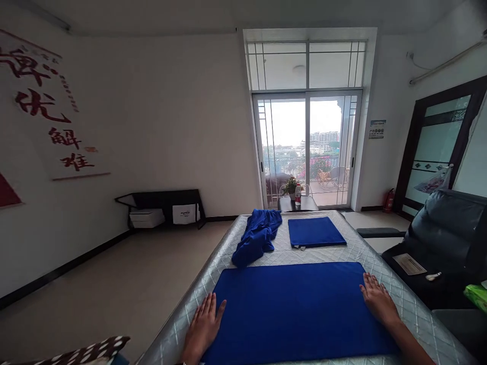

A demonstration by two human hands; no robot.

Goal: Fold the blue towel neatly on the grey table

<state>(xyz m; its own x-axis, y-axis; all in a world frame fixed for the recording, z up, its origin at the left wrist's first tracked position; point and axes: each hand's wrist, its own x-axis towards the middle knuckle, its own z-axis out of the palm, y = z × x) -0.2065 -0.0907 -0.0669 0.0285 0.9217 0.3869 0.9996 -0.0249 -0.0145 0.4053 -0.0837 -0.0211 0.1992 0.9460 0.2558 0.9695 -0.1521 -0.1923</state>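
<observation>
Mattress [279, 256]: pale, quilted; we see it beneath the spread cloth.
Spread cloth [297, 314]: blue, flat, directly before us.
Left hand [203, 324]: ours, palm down, fingers extended, grasping nothing, at the spread cloth's left edge.
Right hand [380, 301]: ours, likewise flat and ungripping, at the spread cloth's right edge.
Folded cloth [317, 232]: blue, beyond the spread cloth, toward its right.
Crumpled cloth [257, 235]: blue, just beyond the spread cloth's far-left part.

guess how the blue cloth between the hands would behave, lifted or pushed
The spread cloth is probably floppy, as the similar crumpled cloth beyond it lies in soft folds. Pushed, it may slide or ruck, lying flat on the mattress.
</observation>
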